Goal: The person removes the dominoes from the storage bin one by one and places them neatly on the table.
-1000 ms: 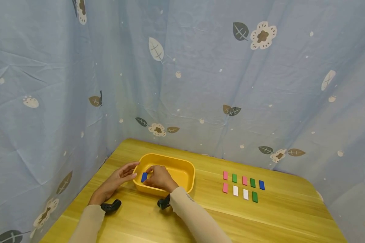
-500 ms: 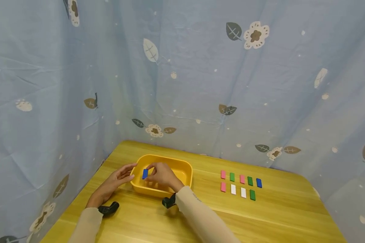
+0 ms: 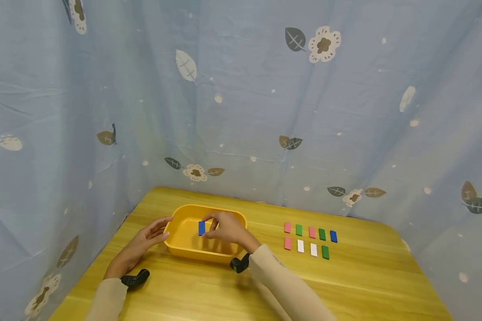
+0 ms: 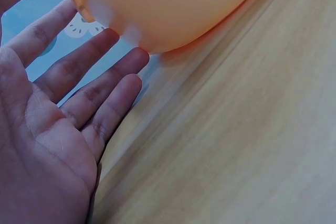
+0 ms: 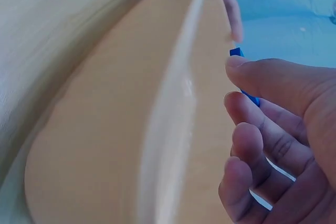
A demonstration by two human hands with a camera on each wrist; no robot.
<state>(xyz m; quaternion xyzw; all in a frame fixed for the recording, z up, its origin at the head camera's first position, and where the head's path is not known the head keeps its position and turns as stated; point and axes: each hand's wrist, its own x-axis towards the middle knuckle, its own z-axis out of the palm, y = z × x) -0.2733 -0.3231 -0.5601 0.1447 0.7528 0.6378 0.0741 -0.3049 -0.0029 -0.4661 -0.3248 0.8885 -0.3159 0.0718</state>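
Observation:
A yellow plastic bin [image 3: 193, 255] stands on the left part of the table. My right hand [image 3: 229, 226] is over the bin and pinches a small flat blue block [image 3: 201, 228] between thumb and fingers; the block is upright. In the right wrist view only slivers of the blue block [image 5: 237, 52] show past the thumb, beyond the bin's wall. My left hand [image 3: 146, 240] is at the bin's left end, fingers loosely extended. The left wrist view has its fingertips against or very near the bin's outer wall [image 4: 173, 9]; firm contact is hard to tell.
Right of the bin, pink [image 3: 287, 244], white [image 3: 313, 249], green [image 3: 325, 252] and blue [image 3: 334, 236] blocks lie in two rows on the wooden table [image 3: 369, 276]. A patterned blue curtain [image 3: 241, 111] hangs behind and to the left of the table.
The right hand has lifted the blue block and carried it rightward from the bin's left end. My left hand stays beside the bin. The head view has turned slightly right.

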